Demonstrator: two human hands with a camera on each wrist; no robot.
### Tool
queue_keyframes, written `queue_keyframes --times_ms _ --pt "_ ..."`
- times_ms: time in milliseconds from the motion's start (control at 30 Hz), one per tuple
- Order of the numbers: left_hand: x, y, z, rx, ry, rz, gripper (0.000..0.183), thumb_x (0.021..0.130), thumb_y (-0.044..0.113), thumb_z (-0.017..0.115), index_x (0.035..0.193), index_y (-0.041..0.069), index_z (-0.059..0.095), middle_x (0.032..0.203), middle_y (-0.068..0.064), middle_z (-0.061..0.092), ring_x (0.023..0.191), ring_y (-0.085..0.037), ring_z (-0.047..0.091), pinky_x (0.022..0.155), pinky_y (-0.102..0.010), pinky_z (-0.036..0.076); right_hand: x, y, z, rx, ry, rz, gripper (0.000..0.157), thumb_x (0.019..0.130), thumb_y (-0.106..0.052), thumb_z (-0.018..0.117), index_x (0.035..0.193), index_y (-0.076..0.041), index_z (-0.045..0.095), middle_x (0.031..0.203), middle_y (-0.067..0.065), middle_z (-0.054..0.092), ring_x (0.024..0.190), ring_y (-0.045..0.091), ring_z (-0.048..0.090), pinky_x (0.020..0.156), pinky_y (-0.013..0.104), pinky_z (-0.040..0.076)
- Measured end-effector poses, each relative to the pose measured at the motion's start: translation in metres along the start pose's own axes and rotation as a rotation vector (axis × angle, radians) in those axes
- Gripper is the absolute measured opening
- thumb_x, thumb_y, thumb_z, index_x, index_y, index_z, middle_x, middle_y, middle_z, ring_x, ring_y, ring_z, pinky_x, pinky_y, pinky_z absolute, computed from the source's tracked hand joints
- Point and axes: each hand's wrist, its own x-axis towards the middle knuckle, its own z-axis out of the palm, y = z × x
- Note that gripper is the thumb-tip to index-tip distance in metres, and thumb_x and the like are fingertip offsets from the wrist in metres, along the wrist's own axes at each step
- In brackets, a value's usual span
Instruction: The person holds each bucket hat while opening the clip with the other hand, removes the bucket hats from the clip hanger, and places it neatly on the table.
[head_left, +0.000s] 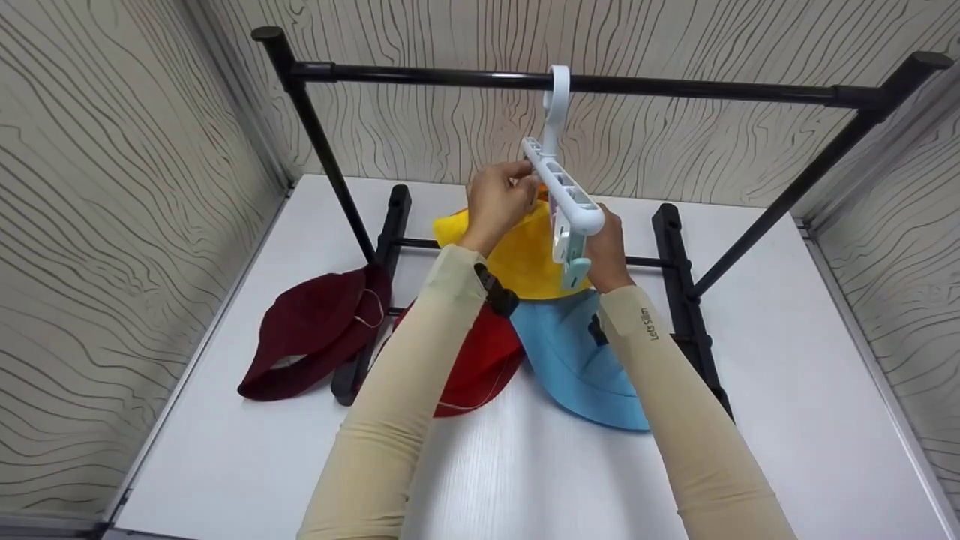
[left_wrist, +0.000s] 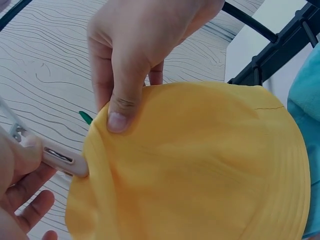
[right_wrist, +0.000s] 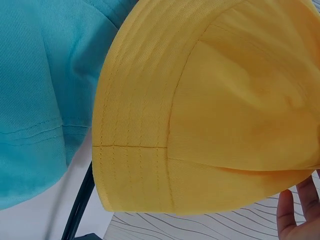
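Note:
A yellow bucket hat hangs below a white clip hanger. My left hand pinches the hat's edge, its thumb on the near face of the cloth and the other fingers behind. In the left wrist view my right hand holds a pale clip between thumb and finger. That clip's end meets the hat's edge beside my left thumb. In the head view the right hand is partly hidden behind the hanger and its mint clip. Fingers show below the hat in the right wrist view.
The hanger hooks over a black rack's top bar. A light-blue hat, a red hat and a maroon hat lie on the white table. The rack's feet stand on it; patterned walls surround it.

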Motion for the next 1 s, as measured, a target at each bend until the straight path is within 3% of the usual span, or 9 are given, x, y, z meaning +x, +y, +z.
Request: queue_keyframes --times_ms 333,433,533,767,867,1000 --pt "0.000 0.000 0.003 -0.047 -0.013 -0.012 0.028 0.090 0.028 0.054 0.116 0.022 0.062 0.098 0.008 0.061 0.074 -0.009 0.056 0.062 -0.016 0.049 -0.005 0.002 0.000 -0.025 -0.044 0.040 0.030 0.094 -0.029 0.047 0.119 -0.011 0.052 0.103 0.002 0.057 0.089 0.011 0.052 0.084 0.026 0.046" --pt "0.000 -0.001 0.003 -0.029 -0.008 -0.027 0.028 0.090 0.031 0.054 0.116 0.027 0.061 0.102 0.010 0.060 0.084 -0.008 0.053 0.077 -0.019 0.046 -0.008 0.001 0.001 -0.085 -0.042 0.052 0.031 0.094 -0.026 0.048 0.121 -0.012 0.051 0.104 0.002 0.057 0.089 0.012 0.052 0.087 0.029 0.045" --pt "0.000 -0.002 0.003 -0.001 0.005 -0.022 0.027 0.089 0.035 0.054 0.115 0.029 0.062 0.103 0.012 0.060 0.091 -0.008 0.049 0.089 -0.030 0.037 -0.010 0.001 0.001 -0.099 -0.044 0.060 0.030 0.094 -0.023 0.047 0.122 -0.011 0.050 0.105 0.003 0.057 0.090 0.012 0.051 0.089 0.029 0.044" --pt "0.002 -0.007 0.002 0.031 0.005 0.004 0.032 0.092 0.034 0.049 0.121 0.020 0.057 0.107 0.009 0.060 0.101 -0.009 0.049 0.093 -0.036 0.026 -0.017 -0.012 -0.004 0.150 -0.071 0.135 0.034 0.096 -0.022 0.042 0.127 -0.007 0.044 0.118 0.008 0.050 0.106 0.015 0.046 0.100 0.032 0.035" --pt "0.003 -0.010 0.002 0.021 0.014 -0.001 0.034 0.093 0.034 0.048 0.122 0.020 0.055 0.108 0.009 0.059 0.103 -0.009 0.049 0.093 -0.036 0.025 -0.020 -0.021 -0.005 0.230 -0.082 0.169 0.039 0.096 -0.018 0.043 0.132 -0.006 0.036 0.129 0.009 0.043 0.117 0.017 0.041 0.105 0.034 0.029" --pt "0.005 -0.014 0.002 0.007 0.038 0.005 0.036 0.092 0.034 0.049 0.124 0.019 0.054 0.108 0.009 0.059 0.103 -0.008 0.048 0.091 -0.036 0.026 -0.019 -0.025 -0.006 0.301 -0.072 0.201 0.040 0.095 -0.020 0.045 0.132 -0.006 0.036 0.130 0.009 0.042 0.121 0.018 0.039 0.106 0.034 0.028"
